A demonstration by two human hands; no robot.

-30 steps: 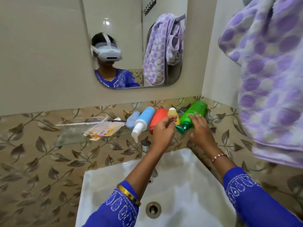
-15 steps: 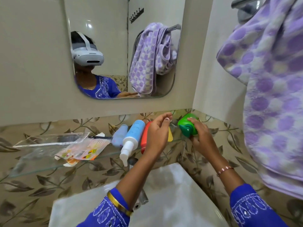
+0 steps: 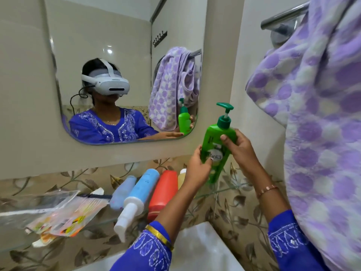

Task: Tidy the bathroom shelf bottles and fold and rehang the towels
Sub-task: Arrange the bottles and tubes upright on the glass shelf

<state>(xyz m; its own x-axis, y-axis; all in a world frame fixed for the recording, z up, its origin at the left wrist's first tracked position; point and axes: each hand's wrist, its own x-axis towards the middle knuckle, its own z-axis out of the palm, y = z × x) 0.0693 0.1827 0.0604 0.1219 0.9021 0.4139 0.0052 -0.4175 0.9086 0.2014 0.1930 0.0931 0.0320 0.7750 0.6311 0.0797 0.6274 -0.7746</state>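
Head view is filled at right by the purple towel (image 3: 320, 118), partly cut off. Since a second ago, the green pump bottle (image 3: 215, 151) has been lifted upright off the glass shelf (image 3: 230, 189), clamped by left hand (image 3: 197, 169) and right hand (image 3: 241, 147); its base is hidden.

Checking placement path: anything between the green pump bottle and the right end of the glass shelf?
Nothing visible. Both hands hold the green pump bottle upright above the glass shelf; the yellow bottle lies just left of it.
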